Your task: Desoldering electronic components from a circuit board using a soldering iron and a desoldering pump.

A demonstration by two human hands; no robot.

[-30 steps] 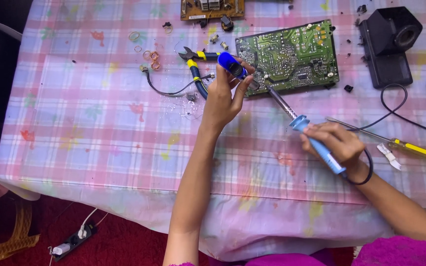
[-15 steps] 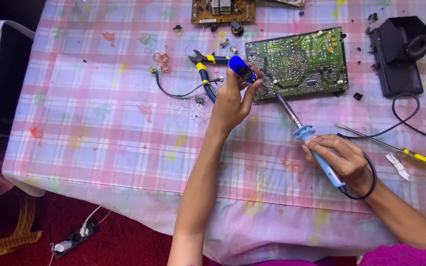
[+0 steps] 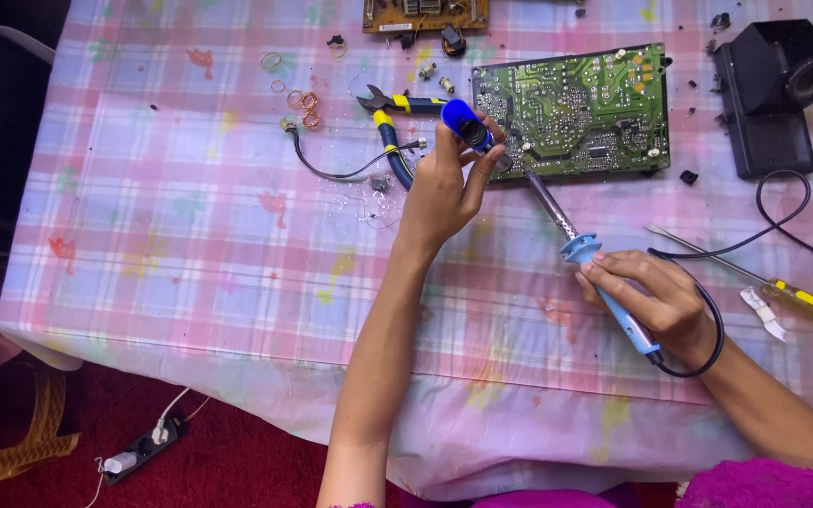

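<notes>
Table point(image 3: 190, 273) covered by a pink and blue checked cloth. Green circuit board point(image 3: 581, 113) lies flat just beyond the right hand point(image 3: 656, 301) and beside the left hand point(image 3: 444, 188). Yellow-handled cutters point(image 3: 392, 118) and a black wire point(image 3: 341, 169) lie just left of the left-hand grip. Brown board point(image 3: 425, 13) at the far edge. Black stand point(image 3: 773, 94) lies well beyond the right-hand grip; yellow-handled screwdriver point(image 3: 783, 290) lies just right of it. Small rings point(image 3: 298, 94) and loose debris are scattered far left.
</notes>
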